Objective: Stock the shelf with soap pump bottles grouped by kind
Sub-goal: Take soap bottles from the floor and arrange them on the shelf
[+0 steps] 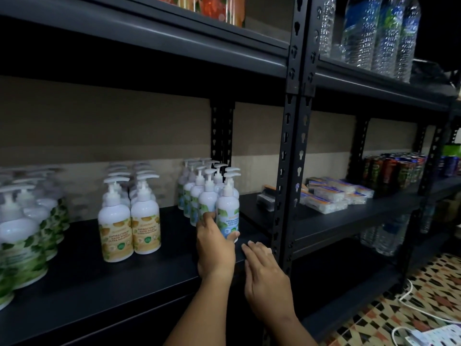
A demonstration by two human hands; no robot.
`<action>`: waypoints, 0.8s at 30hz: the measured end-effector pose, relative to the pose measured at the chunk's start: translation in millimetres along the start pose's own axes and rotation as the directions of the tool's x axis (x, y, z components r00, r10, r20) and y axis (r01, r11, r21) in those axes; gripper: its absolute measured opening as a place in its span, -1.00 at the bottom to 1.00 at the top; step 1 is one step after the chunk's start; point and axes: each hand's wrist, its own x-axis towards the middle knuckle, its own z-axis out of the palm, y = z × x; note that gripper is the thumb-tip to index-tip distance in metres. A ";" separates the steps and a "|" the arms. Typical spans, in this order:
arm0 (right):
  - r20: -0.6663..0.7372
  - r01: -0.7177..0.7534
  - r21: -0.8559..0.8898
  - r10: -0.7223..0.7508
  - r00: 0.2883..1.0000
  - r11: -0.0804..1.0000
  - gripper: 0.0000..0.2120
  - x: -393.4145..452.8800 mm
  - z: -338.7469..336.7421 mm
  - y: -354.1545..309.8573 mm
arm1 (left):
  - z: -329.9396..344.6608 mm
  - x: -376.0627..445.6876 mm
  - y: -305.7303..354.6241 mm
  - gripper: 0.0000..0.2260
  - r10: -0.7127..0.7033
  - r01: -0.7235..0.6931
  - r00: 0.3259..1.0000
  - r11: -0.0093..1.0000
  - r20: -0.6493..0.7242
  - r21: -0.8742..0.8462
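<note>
Centre frame, left hand [214,248]: fingers curled round the blue-label soap bottle [228,208], standing on the black shelf [112,278]
Right hand [264,273]: fingers straight, resting on shelf edge
Yellow-label bottles [129,221]: grouped centre-left

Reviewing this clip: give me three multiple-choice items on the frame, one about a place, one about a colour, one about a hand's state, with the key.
1. Where does the blue-label bottle held by the left hand stand?
A. at the front of the right-hand group on the shelf
B. among the green-leaf bottles
C. on the floor

2. What colour are the labels of the middle group of bottles?
A. red
B. yellow-orange
C. black

3. What is the right hand doing?
A. gripping a water bottle
B. pinching a pump head
C. lying open, fingers straight, at the shelf's front edge, holding nothing

Key: 1 A, it fronts the blue-label rows beside the upright post. 2 B, both front labels are yellow-orange. 3 C, its fingers are straight and empty.
</note>
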 end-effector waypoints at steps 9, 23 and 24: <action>0.036 -0.002 0.010 0.002 0.999 1.000 -0.57 -0.7 1.7 1.9 | -0.5 -0.8 0.2 -0.46 0.006 -0.006 1.000 1.000 -0.010 0.002; 0.042 -0.025 0.032 0.024 0.999 0.999 -0.57 0.7 -1.6 -1.6 | 2.4 1.7 -4.7 -0.53 0.009 -0.009 1.000 1.000 0.011 0.011; 0.041 -0.031 0.038 0.029 0.999 0.999 -0.57 1.0 -1.9 -1.9 | 2.7 2.1 -4.9 -0.53 0.011 -0.011 1.000 1.000 0.011 0.013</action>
